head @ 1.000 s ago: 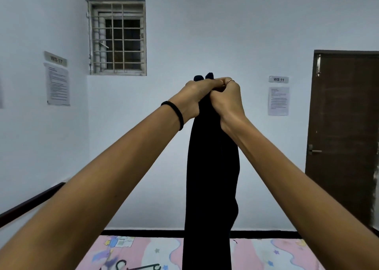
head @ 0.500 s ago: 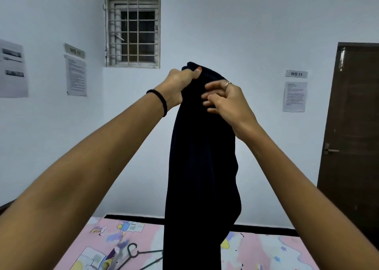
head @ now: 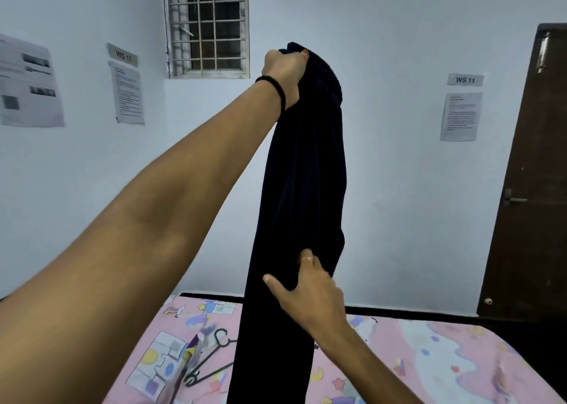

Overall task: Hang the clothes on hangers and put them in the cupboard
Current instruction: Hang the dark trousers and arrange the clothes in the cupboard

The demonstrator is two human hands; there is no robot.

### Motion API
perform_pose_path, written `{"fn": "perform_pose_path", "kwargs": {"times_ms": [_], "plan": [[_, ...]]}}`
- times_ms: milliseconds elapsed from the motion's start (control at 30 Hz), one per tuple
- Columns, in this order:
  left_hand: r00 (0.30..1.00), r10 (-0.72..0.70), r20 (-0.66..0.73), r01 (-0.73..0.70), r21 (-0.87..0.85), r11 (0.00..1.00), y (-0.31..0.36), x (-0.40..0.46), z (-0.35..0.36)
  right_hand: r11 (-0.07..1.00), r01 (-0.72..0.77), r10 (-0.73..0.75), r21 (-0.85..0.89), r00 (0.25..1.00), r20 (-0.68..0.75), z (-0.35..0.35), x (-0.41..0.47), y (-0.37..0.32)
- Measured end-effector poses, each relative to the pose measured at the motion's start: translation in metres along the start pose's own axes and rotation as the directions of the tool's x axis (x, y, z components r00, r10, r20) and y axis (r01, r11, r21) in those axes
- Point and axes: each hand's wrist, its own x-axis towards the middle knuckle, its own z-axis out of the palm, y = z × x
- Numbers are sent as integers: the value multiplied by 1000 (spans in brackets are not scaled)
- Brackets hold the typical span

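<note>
Dark garment (head: 306,173) hangs in a long soft column from your raised left hand (head: 285,72), fingers clenched round its bunched top, bottom end trailing toward the bed (head: 429,357). It blocks your view of the bed's middle. Black hangers (head: 211,360), thin wire-like shapes, lie on the pink patterned sheet just left of the cloth, beside some colourful fabric (head: 187,363). Barred window (head: 208,26) ahead, paper notices (head: 127,92) on the walls, brown door (head: 534,173) at right. Half a second ago your right hand (head: 310,293) was at the top; now it is low, fingers curled into the fabric mid-length, thumb out.
</note>
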Motion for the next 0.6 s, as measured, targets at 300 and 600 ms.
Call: {"fn": "perform_pose_path", "kwargs": {"times_ms": [300,600], "plan": [[993,35,-114,-36,-10,999,7,-12,-9,987,42,2,153,961,-275,21,4,39],[985,2,-174,-25,-130,991,16,-30,10,950,267,-212,163,933,-291,40,-17,19]]}}
